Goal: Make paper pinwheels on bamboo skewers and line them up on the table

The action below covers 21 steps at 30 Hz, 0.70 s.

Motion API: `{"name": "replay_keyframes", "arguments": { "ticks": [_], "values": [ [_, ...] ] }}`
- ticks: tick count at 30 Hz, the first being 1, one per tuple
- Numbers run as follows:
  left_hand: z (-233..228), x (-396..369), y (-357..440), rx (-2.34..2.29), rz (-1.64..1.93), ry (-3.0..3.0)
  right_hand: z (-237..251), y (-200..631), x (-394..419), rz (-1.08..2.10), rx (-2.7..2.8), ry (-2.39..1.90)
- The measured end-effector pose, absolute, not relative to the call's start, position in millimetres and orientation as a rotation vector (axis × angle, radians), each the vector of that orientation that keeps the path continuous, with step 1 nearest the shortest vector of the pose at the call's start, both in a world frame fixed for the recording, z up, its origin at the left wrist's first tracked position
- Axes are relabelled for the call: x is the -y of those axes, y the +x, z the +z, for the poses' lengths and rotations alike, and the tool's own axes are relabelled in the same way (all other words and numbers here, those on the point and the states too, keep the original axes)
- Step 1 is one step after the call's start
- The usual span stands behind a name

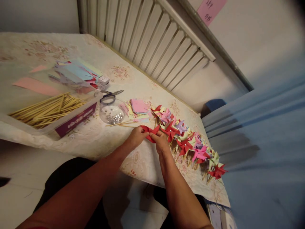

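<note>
A piece of red paper (152, 129) with folded-in corners is pinched between both hands above the near middle of the table. My left hand (137, 136) closes on its left side, and my right hand (160, 138) grips the right side with the thumb pressed on it. Just beyond the hands lie a few wooden sticks (124, 123) and a stack of cut paper squares (138, 106). A round clear dish (113, 115) of small shiny metal pieces stands to their left. Finished paper pinwheels (184, 144) on sticks crowd the table right of my hands.
At left, a clear plastic bin (91, 106) holds many wooden sticks. Scissors (111, 96) and small white boxes (103, 81) lie behind it, near coloured paper sheets (77, 71). A radiator (147, 41) runs along the far table edge; a blue curtain (259, 143) hangs at right.
</note>
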<state>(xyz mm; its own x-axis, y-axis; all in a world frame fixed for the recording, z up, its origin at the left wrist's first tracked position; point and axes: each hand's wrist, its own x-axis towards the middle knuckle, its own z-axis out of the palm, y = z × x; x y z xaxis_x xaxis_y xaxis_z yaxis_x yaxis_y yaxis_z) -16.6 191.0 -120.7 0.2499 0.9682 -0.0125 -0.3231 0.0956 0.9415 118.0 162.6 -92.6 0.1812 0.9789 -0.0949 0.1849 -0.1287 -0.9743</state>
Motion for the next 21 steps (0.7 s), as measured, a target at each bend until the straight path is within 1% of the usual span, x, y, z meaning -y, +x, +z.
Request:
{"name": "replay_keyframes", "arguments": {
  "ticks": [7,15,18,21],
  "values": [
    [-110.2,-186.2,-22.3,-0.575,1.022,0.924,-87.4,119.7,-159.5,1.088,1.108,-1.490],
    [-110.3,-182.9,-25.8,-0.608,1.026,0.845,-77.2,112.3,-151.1,1.132,1.084,-1.468],
    [-112.4,-177.8,-29.4,-0.583,1.033,0.799,-75.1,120.4,-140.1,1.061,1.060,-1.458],
    [-114.8,-168.4,-35.2,-0.583,1.042,0.715,-82.1,141.4,-120.3,0.914,1.083,-1.534]
  ]
}}
